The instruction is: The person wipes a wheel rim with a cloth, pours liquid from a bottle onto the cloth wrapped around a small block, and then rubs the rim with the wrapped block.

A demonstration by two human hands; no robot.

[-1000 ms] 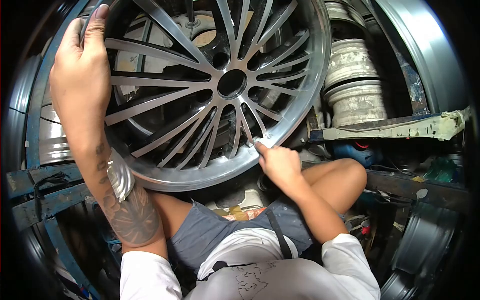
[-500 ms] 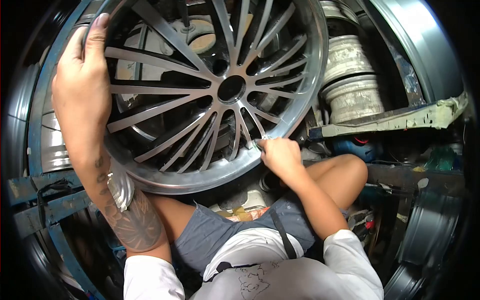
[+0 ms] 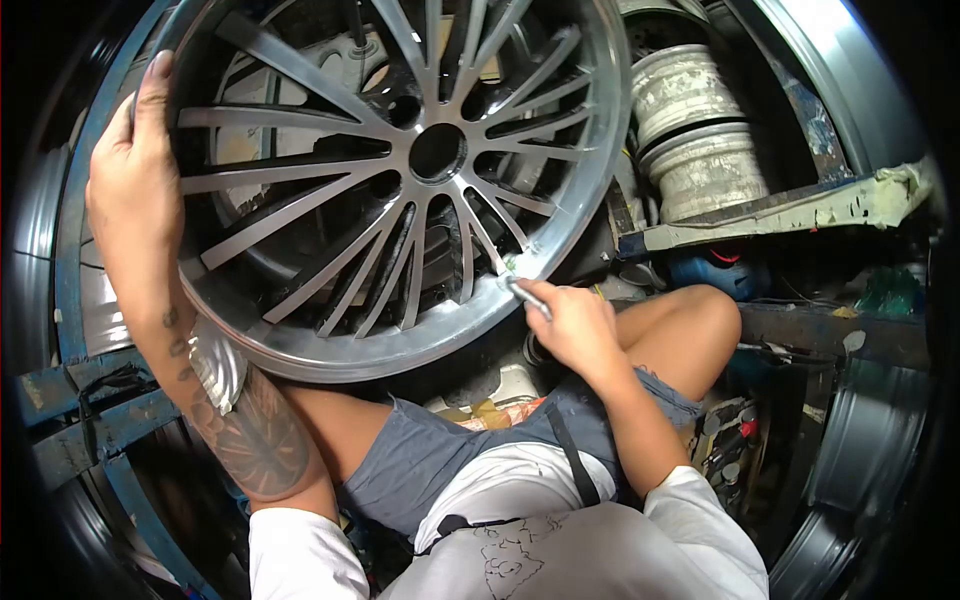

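My left hand (image 3: 138, 200) grips the wheel (image 3: 350, 362); my right hand (image 3: 577, 325) clasps a slim tool (image 3: 529, 298) at its rim.

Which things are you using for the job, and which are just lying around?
Using:
- the big spoked wheel, left hand at its edge
- the small tool in the right hand

Lying around:
- two scuffed, pale wheels, stacked
- a grey wheel, lower right

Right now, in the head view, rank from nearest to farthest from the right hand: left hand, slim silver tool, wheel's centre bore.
1. Slim silver tool: in the right hand.
2. Centre bore: up-left, amid spokes.
3. Left hand: on the wheel's left edge.
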